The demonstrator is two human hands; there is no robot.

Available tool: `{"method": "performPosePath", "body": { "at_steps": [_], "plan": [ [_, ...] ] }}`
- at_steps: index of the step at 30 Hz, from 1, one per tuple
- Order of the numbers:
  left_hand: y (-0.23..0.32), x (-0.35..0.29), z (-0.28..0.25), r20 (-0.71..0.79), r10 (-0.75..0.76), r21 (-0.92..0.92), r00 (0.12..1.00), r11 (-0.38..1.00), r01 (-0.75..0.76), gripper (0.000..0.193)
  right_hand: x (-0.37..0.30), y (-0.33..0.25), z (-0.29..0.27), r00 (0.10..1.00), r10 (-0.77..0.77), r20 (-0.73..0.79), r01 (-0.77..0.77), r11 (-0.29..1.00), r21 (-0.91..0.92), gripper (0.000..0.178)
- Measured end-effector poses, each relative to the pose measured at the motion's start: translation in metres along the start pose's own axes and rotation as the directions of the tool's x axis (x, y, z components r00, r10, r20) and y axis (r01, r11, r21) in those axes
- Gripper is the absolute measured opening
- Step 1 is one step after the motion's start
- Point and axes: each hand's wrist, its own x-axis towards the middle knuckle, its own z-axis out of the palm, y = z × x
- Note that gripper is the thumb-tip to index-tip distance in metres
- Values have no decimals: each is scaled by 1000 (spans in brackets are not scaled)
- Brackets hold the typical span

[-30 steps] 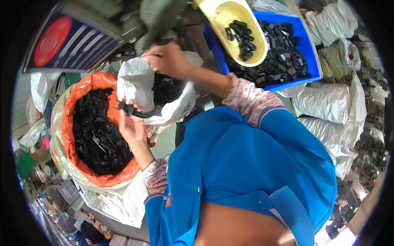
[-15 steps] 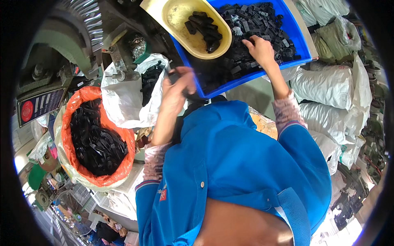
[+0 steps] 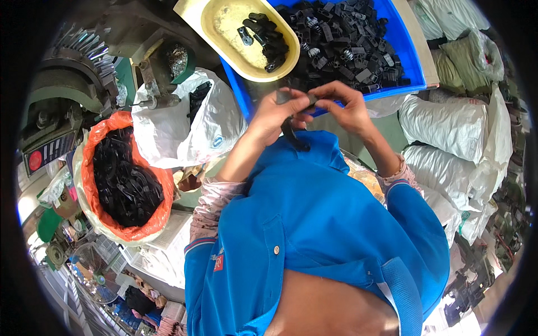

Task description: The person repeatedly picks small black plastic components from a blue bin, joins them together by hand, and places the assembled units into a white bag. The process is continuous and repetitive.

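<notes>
In front of me, at the near edge of the blue tray (image 3: pixel 412 88), both hands come together. My left hand (image 3: pixel 274 115) is closed round a curved black plastic part (image 3: pixel 291 134), whose lower end hangs out below the fingers. The fingertips of my right hand (image 3: pixel 346 106) pinch at a small dark piece (image 3: pixel 311 99) against that part; fingers partly hide it. Many small black plastic pieces (image 3: pixel 353 53) and a few metal springs (image 3: pixel 314 52) fill the tray. Over its left corner sits a yellow tub (image 3: pixel 224 33) with several black parts (image 3: pixel 269 42) inside.
On the left stand a white sack (image 3: pixel 168 131) holding black parts and an orange-lined bag (image 3: pixel 92 185) full of curved black parts (image 3: pixel 126 179). Machinery (image 3: pixel 67 84) is at the far left. White sacks (image 3: pixel 443 126) are stacked on the right.
My left hand has moved right from beside the white sack, carrying the curved black part. My right hand has left the tray's pile and come back toward me to meet it.
</notes>
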Motion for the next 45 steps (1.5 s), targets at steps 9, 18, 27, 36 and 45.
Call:
{"method": "performPosePath", "body": {
  "at_steps": [9,18,27,36,45],
  "plan": [
    [3,-17,10,-201,167,-84,965,979,-187,32,81,29,-63,910,-372,183,270,195,-943,6],
    [-4,-24,4,-242,378,-12,893,920,-393,28,103,53,-44,989,-104,109,100,-92,-991,6],
    [1,-29,4,-272,504,215,820,862,-459,34,77,15,-46,972,-229,-52,-14,165,-986,10],
    [13,-44,16,-174,615,500,769,728,-469,30,58,-86,0,907,232,352,-199,972,-128,9],
    [3,-50,10,-118,788,834,605,409,-371,34,78,-97,24,872,102,479,213,802,-558,18]
  ]
}}
